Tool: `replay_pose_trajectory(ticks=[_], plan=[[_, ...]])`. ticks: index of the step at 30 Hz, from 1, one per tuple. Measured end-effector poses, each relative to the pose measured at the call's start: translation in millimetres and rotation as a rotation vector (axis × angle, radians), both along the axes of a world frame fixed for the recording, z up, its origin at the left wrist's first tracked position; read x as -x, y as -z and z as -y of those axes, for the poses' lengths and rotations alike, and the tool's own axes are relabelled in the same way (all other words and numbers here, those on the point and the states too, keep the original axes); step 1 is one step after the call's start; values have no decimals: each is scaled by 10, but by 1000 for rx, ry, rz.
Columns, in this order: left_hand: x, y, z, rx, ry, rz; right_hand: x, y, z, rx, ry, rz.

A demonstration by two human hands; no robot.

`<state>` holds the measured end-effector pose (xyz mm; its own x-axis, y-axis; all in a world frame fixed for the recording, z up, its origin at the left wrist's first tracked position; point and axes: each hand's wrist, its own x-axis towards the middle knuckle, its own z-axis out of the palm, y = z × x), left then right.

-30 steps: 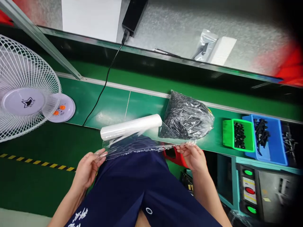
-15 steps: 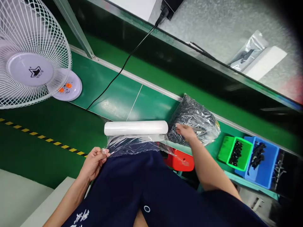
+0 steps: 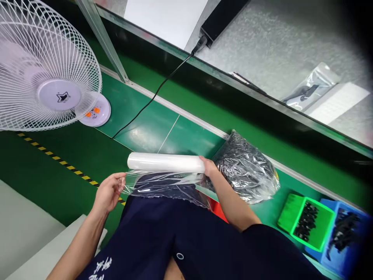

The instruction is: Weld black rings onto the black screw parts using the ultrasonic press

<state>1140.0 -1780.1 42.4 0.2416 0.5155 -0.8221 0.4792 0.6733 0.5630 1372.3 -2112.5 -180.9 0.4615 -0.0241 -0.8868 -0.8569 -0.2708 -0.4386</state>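
A white roll of clear plastic film [image 3: 164, 162] lies across the near edge of the green conveyor belt [image 3: 145, 124]. A sheet of film [image 3: 163, 186] hangs from it over my dark blue lap. My left hand [image 3: 108, 191] pinches the sheet's left corner. At the roll's right end, my right hand [image 3: 209, 166] is closed on it. Just right of that hand lies a clear bag full of small black parts [image 3: 247, 169].
A white table fan [image 3: 43, 74] stands at the left on the belt's edge. A black cable [image 3: 157, 91] runs across the belt to a black adapter. A green bin [image 3: 307, 222] and a blue bin [image 3: 344, 237] hold black parts at the right. A red bin shows under the belt.
My right hand let go of the film's right corner, reached up past the bag of parts, and now grips the roll's right end. The left hand kept its corner. The view swung left.
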Motion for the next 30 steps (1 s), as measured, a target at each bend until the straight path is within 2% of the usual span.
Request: replay_pose_trajectory(ticks=[6, 10, 13, 17, 21, 25, 30], plan=[[-542, 83, -190, -212, 49, 59, -234, -33, 50, -344, 123, 287], [-751, 132, -243, -332, 63, 131, -391, 98, -11, -327, 324, 444], [-763, 292, -308, -386, 39, 136, -491, 256, -149, -343, 494, 518], [-706, 753, -495, -444, 58, 134, -728, 489, -271, -416, 516, 622], [-597, 1330, -732, -491, 183, 82, -875, 695, -240, -398, 490, 637], [-409, 1817, -861, -447, 338, -50, -784, 802, -197, -362, 479, 686], [-239, 2237, -892, -446, 442, -151, -580, 815, -203, -332, 450, 733]])
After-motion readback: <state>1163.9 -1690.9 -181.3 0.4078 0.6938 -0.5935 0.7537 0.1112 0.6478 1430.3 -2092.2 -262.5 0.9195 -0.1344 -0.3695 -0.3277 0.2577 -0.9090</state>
